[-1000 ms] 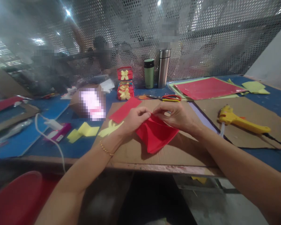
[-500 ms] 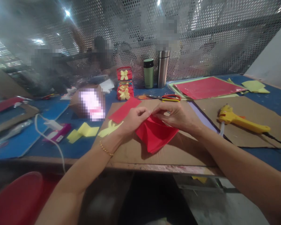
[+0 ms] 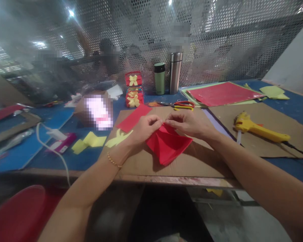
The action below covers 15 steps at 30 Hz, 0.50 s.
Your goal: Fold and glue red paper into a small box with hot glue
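Observation:
A folded piece of red felt-like sheet (image 3: 170,144) hangs from my fingers just over the cardboard (image 3: 138,166), its lower part flaring open. My left hand (image 3: 148,127) pinches its upper edge between thumb and fingers. Close beside it, my right hand (image 3: 185,123) pinches the same edge, fingertips nearly meeting those of the left. What lies right between the fingertips is too small to make out. A flat red strip (image 3: 134,117) and a pale yellow cut-out strip (image 3: 118,138) rest on the cardboard by my left hand.
A yellow hot glue gun (image 3: 264,129) lies on cardboard at the right. Scissors (image 3: 183,105), a green cup (image 3: 160,79), a steel flask (image 3: 175,73) and red items with yellow bows (image 3: 133,89) stand or lie behind. Red sheets (image 3: 224,94), yellow pieces (image 3: 92,139) and a white cable (image 3: 54,148) surround.
My right hand's fingers have closed down nearer the felt's top edge, the raised fingers curling in. My left hand and the red piece have hardly moved.

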{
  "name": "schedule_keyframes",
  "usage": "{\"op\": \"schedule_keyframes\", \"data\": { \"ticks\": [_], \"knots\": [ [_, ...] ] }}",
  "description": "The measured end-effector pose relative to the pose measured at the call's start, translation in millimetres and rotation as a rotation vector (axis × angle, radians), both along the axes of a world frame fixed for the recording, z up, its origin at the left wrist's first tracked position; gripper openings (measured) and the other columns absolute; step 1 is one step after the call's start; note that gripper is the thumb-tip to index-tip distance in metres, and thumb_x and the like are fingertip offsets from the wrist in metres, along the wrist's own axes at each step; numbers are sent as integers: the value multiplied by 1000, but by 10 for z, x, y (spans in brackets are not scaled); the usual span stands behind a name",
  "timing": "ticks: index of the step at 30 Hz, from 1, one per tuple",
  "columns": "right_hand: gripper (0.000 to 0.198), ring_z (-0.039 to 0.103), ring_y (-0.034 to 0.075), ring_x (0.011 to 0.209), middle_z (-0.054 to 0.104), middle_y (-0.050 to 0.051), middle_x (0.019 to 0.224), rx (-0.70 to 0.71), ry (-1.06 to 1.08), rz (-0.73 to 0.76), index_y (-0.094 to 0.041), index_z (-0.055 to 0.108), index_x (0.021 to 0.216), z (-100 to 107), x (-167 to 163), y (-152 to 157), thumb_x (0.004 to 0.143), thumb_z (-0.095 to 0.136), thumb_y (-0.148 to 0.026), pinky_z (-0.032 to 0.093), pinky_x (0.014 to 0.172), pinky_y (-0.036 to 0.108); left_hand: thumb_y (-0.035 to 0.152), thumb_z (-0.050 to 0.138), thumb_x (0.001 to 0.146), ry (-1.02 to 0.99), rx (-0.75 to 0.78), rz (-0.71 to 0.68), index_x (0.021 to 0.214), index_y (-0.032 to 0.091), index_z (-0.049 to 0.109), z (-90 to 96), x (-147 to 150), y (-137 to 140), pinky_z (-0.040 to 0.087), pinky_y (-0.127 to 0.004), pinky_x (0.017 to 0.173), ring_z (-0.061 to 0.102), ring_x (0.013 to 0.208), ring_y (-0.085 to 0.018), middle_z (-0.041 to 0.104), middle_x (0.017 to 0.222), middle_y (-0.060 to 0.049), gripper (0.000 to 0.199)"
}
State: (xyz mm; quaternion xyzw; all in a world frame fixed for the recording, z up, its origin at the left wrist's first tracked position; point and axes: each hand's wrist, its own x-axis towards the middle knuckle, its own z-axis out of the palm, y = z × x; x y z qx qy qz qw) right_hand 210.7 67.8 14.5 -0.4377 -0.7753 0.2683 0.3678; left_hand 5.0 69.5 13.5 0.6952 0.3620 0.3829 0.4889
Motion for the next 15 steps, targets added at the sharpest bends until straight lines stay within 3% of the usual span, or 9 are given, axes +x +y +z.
{"op": "schedule_keyframes", "data": {
  "ticks": [15],
  "knots": [
    [32, 45, 13, 62, 50, -2, 63, -88, 5, 11, -20, 55, 66, -28, 0, 20, 86, 55, -46, 33, 61, 30, 39, 66, 90, 8, -3, -6, 77, 15, 64, 1, 4, -2, 36, -24, 60, 49, 68, -10, 57, 73, 1, 27]
  ]
}}
